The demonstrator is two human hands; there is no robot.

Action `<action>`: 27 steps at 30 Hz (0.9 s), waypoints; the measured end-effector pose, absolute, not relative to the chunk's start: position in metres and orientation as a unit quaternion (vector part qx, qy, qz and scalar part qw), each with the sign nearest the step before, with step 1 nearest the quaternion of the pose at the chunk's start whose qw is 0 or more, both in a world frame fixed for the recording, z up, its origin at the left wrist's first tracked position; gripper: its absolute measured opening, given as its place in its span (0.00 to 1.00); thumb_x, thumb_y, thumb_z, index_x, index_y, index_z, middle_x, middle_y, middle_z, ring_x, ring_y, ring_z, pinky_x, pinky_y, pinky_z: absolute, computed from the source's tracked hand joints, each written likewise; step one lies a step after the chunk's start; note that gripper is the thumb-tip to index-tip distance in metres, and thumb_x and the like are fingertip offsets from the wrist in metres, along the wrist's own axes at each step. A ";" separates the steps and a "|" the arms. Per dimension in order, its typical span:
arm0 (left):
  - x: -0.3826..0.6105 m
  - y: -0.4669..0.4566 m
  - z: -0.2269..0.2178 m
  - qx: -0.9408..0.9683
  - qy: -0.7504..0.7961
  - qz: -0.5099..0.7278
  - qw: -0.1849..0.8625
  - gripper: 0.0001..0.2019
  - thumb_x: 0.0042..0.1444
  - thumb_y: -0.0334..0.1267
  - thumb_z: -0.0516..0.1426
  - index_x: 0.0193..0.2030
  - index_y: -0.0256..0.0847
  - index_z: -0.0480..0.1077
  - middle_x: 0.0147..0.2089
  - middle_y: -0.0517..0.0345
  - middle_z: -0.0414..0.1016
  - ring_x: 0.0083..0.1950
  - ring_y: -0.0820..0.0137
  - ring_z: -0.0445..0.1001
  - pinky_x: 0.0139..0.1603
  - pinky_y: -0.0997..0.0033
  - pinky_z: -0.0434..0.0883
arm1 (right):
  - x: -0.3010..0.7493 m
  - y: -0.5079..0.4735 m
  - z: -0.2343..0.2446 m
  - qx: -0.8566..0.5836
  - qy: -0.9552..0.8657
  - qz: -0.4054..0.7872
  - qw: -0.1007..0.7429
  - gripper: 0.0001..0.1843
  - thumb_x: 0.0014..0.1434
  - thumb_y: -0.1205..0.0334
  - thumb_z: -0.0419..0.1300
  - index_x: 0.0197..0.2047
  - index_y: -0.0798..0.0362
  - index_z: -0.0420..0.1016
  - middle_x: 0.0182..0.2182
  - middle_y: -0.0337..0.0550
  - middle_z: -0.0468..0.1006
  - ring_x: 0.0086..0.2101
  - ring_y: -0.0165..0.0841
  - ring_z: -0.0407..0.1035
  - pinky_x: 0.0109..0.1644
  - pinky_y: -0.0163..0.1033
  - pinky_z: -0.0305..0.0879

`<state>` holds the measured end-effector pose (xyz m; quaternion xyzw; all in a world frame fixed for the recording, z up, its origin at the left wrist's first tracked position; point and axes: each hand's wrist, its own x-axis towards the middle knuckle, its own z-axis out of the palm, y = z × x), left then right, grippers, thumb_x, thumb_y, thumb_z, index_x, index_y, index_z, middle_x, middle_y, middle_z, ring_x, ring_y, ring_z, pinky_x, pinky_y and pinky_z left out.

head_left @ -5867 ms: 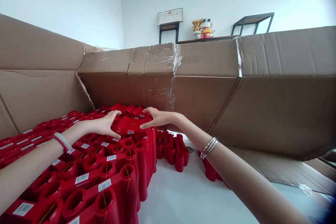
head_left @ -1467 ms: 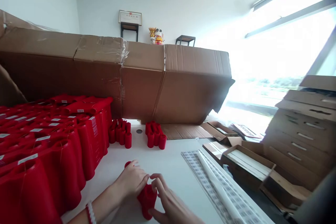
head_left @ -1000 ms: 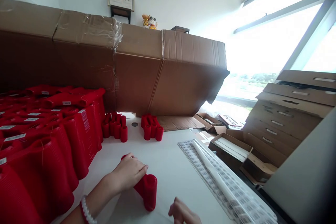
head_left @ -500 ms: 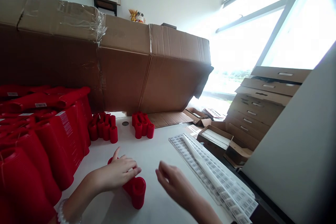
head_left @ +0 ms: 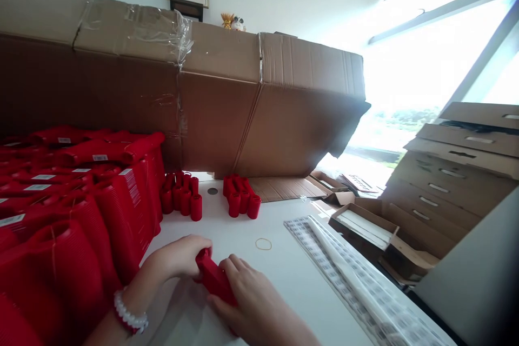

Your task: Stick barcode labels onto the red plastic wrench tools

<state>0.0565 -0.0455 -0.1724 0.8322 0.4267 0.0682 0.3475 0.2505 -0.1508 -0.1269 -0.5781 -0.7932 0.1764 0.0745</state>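
A red plastic piece [head_left: 214,279] lies on the white table [head_left: 279,270] close in front of me. My left hand [head_left: 178,257] is closed on its far end. My right hand [head_left: 251,303] wraps its near end from the right, fingers curled over it. A beaded bracelet sits on my left wrist. A loose rubber band [head_left: 263,244] lies on the table just beyond my hands.
Stacks of red labelled pieces [head_left: 73,200] fill the left. Two small clusters of red pieces [head_left: 181,200] [head_left: 242,200] stand further back. A big cardboard wall [head_left: 227,102] closes the rear. Sheets of barcode labels [head_left: 357,286] and flat cartons [head_left: 454,173] lie at the right.
My right hand has come back from the open table onto the red piece, joining the left hand. The view has swung left. A rubber band now shows on the table.
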 end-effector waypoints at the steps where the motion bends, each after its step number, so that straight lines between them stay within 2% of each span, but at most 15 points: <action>1: 0.057 -0.045 -0.175 0.830 0.431 0.065 0.347 0.08 0.59 0.39 0.66 0.40 0.38 0.74 0.37 0.60 0.75 0.33 0.71 0.73 0.33 0.70 0.73 | 0.245 -0.148 -0.130 -0.572 -0.802 0.158 0.066 0.09 0.67 0.58 0.59 0.46 0.53 0.75 0.45 0.51 0.79 0.41 0.44 0.75 0.41 0.43 0.65; 3: 0.054 -0.046 -0.179 0.823 0.443 0.067 0.350 0.10 0.64 0.42 0.63 0.39 0.37 0.73 0.35 0.62 0.74 0.31 0.73 0.72 0.32 0.71 0.73 | 0.242 -0.138 -0.133 -0.560 -0.815 0.133 0.060 0.07 0.65 0.67 0.57 0.44 0.55 0.76 0.44 0.52 0.78 0.43 0.44 0.74 0.41 0.42 0.63; 5: 0.049 -0.051 -0.183 0.809 0.456 0.083 0.362 0.10 0.65 0.42 0.63 0.39 0.37 0.73 0.34 0.63 0.73 0.30 0.73 0.72 0.31 0.71 0.73 | 0.248 -0.124 -0.134 -0.549 -0.822 0.137 0.065 0.09 0.64 0.69 0.56 0.42 0.54 0.78 0.43 0.50 0.79 0.43 0.43 0.74 0.41 0.41 0.62; 9: 0.045 -0.069 -0.194 0.769 0.471 0.185 0.391 0.10 0.64 0.40 0.64 0.45 0.37 0.73 0.37 0.60 0.74 0.34 0.70 0.74 0.35 0.68 0.75 | 0.266 -0.101 -0.130 -0.526 -0.831 0.167 0.073 0.09 0.60 0.67 0.60 0.41 0.52 0.81 0.40 0.45 0.80 0.38 0.39 0.73 0.36 0.39 0.61; 13: 0.051 -0.085 -0.213 0.716 0.449 0.311 0.434 0.13 0.65 0.39 0.62 0.53 0.38 0.70 0.44 0.57 0.75 0.40 0.67 0.76 0.39 0.65 0.77 | 0.272 -0.094 -0.132 -0.502 -0.840 0.189 0.084 0.09 0.58 0.63 0.62 0.40 0.50 0.83 0.40 0.43 0.81 0.33 0.35 0.71 0.33 0.38 0.59; 18: 0.052 -0.090 -0.230 0.675 0.394 0.387 0.490 0.11 0.65 0.40 0.63 0.50 0.37 0.72 0.44 0.56 0.76 0.41 0.67 0.77 0.41 0.63 0.78 | 0.273 -0.096 -0.139 -0.480 -0.847 0.207 0.100 0.11 0.58 0.61 0.62 0.43 0.51 0.83 0.41 0.44 0.81 0.35 0.36 0.72 0.36 0.37 0.63; 27: 0.053 -0.092 -0.235 0.629 0.368 0.441 0.524 0.11 0.66 0.40 0.62 0.49 0.37 0.73 0.44 0.56 0.77 0.41 0.67 0.78 0.42 0.62 0.78 | 0.272 -0.101 -0.140 -0.475 -0.847 0.204 0.124 0.09 0.62 0.58 0.62 0.39 0.51 0.84 0.39 0.43 0.79 0.33 0.35 0.70 0.34 0.38 0.61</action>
